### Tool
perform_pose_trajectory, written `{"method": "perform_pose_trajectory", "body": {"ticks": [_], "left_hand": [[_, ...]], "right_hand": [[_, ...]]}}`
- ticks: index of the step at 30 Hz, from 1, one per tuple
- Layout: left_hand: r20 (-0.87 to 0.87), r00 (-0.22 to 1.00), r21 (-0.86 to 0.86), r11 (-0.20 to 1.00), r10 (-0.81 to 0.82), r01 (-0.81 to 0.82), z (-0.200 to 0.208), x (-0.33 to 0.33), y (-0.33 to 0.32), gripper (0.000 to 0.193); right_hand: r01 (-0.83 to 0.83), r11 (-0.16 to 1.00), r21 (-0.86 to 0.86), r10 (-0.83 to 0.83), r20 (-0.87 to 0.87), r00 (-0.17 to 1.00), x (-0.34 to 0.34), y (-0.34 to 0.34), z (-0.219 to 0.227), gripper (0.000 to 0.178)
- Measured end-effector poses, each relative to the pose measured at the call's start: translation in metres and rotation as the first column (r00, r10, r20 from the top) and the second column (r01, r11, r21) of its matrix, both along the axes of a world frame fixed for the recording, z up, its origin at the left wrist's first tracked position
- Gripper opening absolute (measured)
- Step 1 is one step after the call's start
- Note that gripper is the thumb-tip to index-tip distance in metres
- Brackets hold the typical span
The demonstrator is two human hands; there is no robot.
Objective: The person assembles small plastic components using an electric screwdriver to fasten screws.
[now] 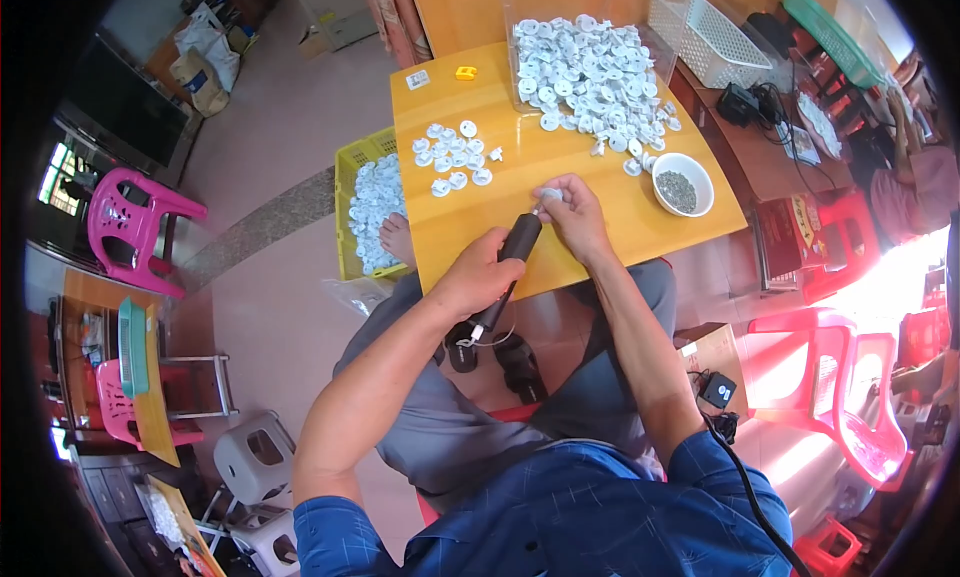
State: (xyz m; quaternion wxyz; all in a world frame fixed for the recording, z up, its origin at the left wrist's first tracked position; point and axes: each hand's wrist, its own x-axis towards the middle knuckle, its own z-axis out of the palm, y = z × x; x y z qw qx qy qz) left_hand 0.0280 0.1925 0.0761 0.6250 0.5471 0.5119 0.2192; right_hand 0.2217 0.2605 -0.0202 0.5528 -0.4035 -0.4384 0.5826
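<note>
My left hand (474,279) is wrapped round a black electric screwdriver (521,238), which slants up over the table's front edge. A white cord loop hangs at its lower end. Between the fingertips of my right hand (580,224) is a small white round plastic piece (551,194), and the screwdriver's tip meets it or lies very close. A loose group of similar white pieces (458,147) lies on the yellow table (520,167), to the left of my hands. Right of my right hand stands a white bowl (708,189) with many small grey metal parts, likely screws.
A large heap of white pieces (590,72) lies at the table's back, partly inside a clear bin. Left of the table, a yellow crate (347,217) holds more of them, with a bare foot at its edge. A small yellow object (466,74) sits at the far left.
</note>
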Motion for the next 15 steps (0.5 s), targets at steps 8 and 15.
{"method": "perform_pose_trajectory", "body": {"ticks": [8,15], "left_hand": [[0.002,1.000,0.023,1.000,0.016,-0.017,0.0000,0.0013,-0.0003,0.039],[0.001,1.000,-0.019,1.000,-0.003,0.003,0.0005,0.0024,0.0000,0.045]], "right_hand": [[-0.005,1.000,0.010,0.005,0.004,1.000,0.0002,0.0003,-0.0007,0.010],[0.001,1.000,0.002,-0.001,-0.020,1.000,0.0001,0.0011,-0.0016,0.011]]}}
